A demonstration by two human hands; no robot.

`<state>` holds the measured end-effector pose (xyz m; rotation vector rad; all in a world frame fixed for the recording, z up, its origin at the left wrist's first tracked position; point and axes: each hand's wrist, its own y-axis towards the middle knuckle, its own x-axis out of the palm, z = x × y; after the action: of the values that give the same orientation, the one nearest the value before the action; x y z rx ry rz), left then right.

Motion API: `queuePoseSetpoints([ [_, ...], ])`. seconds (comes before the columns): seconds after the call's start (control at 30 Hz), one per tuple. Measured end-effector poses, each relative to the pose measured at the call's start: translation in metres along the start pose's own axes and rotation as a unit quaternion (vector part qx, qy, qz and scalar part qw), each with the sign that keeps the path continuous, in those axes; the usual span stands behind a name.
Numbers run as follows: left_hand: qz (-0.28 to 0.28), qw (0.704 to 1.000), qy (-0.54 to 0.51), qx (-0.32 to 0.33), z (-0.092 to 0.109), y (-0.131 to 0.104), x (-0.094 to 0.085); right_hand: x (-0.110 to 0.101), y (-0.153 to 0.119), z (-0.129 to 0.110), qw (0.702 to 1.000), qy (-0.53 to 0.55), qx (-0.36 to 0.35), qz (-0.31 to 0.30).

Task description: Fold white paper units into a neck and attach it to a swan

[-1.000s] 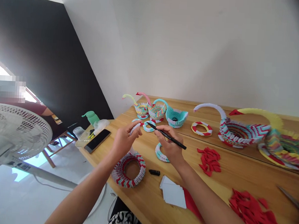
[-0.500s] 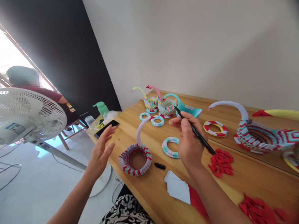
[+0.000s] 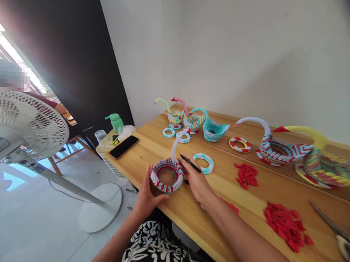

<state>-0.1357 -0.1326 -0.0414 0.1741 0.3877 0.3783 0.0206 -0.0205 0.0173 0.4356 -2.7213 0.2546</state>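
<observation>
A folded-paper swan (image 3: 177, 167) with a round red, white and teal basket body and a thin white neck stands near the table's front edge. My left hand (image 3: 148, 196) curves around its left side, fingers along the wall and thumb at the front. In my right hand (image 3: 196, 183) is an uncapped black marker (image 3: 191, 163), its tip pointing up and left close to the neck. The same hand rests against the swan's right side, its lower fingers partly hidden. The black pen cap (image 3: 186, 182) peeks out beside it. Behind lies a teal-and-white paper ring (image 3: 209, 164).
More paper swans (image 3: 214, 132) line the back of the wooden table. Piles of red paper pieces (image 3: 286, 224) and scissors (image 3: 331, 225) lie to the right. At left are a phone (image 3: 124, 147), a green bottle (image 3: 116, 122) and a standing fan (image 3: 22, 131). A person sits beyond.
Both hands have come down to the swan, left around its body and right to its other side with the marker. The view has shifted somewhat, bringing the scissors into sight.
</observation>
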Motion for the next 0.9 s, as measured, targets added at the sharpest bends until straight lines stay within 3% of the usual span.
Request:
queuePoseSetpoints([
  [0.2,-0.023,0.989,-0.143,-0.018,-0.005,0.009,-0.005,0.007,-0.012,-0.008,0.999,-0.051,0.007,0.017],
  [0.37,-0.090,0.957,-0.269,-0.057,0.011,0.002,-0.018,0.005,-0.047,-0.028,0.992,-0.114,-0.043,-0.032],
  [0.5,-0.147,0.938,-0.298,-0.098,0.029,-0.019,-0.018,-0.007,-0.089,-0.036,0.976,-0.196,-0.077,-0.054],
  [0.67,-0.221,0.911,-0.326,-0.125,0.034,-0.044,0.001,-0.033,-0.122,-0.023,0.958,-0.264,-0.107,-0.038],
  [0.77,-0.242,0.909,-0.321,-0.113,0.032,-0.041,0.009,-0.041,-0.127,-0.015,0.951,-0.279,-0.134,-0.013],
  [0.9,-0.270,0.904,-0.320,-0.091,0.033,-0.025,0.004,-0.045,-0.130,-0.009,0.942,-0.299,-0.153,0.010],
])
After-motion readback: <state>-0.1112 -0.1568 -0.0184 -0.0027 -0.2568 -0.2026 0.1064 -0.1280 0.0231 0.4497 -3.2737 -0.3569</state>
